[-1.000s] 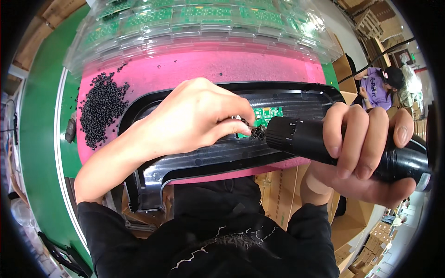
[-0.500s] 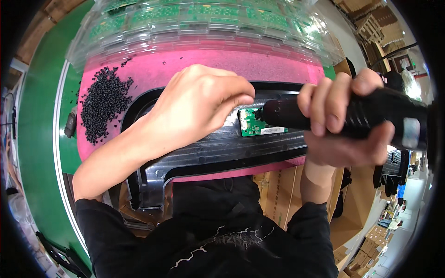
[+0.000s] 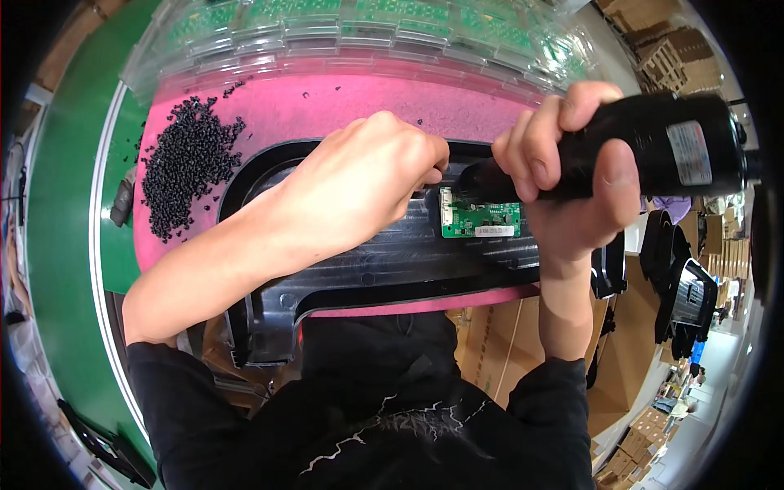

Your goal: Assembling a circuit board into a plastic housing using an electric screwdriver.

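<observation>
A black electric screwdriver (image 3: 649, 143) lies in the grip of my right hand (image 3: 576, 175), its narrow front pointing left over a green circuit board (image 3: 482, 219). The board rests inside a long black plastic housing (image 3: 367, 265) and carries white connectors and a white label. Just left of the screwdriver's front, my left hand (image 3: 363, 184) is closed, thumb and fingertips pinched together above the housing. What those fingertips hold, if anything, is hidden. The screwdriver's bit cannot be made out.
A heap of small black screws (image 3: 188, 171) covers the left of the pink mat (image 3: 278, 110). Clear plastic trays (image 3: 367, 41) with green boards stand stacked behind. Cardboard boxes (image 3: 506, 343) sit below the table edge, and more black housings (image 3: 690, 294) are at the right.
The screwdriver and my right hand have moved up and slightly left, with the tool's rear end raised. My left hand's fingers have curled in more. The whole view has shifted slightly.
</observation>
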`<state>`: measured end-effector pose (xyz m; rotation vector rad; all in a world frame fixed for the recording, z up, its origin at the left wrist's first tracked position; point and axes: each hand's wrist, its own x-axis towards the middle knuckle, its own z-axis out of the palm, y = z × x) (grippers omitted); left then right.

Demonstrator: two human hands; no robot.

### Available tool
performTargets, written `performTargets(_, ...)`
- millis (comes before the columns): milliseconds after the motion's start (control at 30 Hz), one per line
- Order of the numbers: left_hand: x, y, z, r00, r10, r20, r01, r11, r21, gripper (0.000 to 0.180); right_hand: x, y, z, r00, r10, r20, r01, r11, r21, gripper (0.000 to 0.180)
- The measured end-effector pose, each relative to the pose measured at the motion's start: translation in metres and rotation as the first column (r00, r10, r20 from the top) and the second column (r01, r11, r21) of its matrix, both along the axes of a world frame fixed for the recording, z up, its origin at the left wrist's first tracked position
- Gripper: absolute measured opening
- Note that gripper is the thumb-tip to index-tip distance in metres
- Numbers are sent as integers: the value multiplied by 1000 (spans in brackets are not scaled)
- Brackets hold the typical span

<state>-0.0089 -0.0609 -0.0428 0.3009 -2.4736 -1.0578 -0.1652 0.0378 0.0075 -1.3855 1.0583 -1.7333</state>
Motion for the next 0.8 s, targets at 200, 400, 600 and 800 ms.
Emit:
performTargets(200, 1, 3, 5, 988, 14, 155, -11, 1000, -21, 9, 5, -10, 5, 986, 24, -164, -11, 997, 79, 38)
performTargets(400, 5, 6, 8, 993, -43, 111, 37, 998, 56, 12, 4, -22, 11, 983, 145, 111, -158, 979, 127, 23)
performTargets(600, 8, 7, 4, 992, -32, 124, 33, 999, -4, 12, -4, -22, 11, 989, 140, -36, -129, 969, 212, 41)
performTargets(800, 9, 5, 7, 989, -8, 146, 10, 1000, -13, 11, 1, -21, 9, 989, 134, -64, -118, 971, 206, 42)
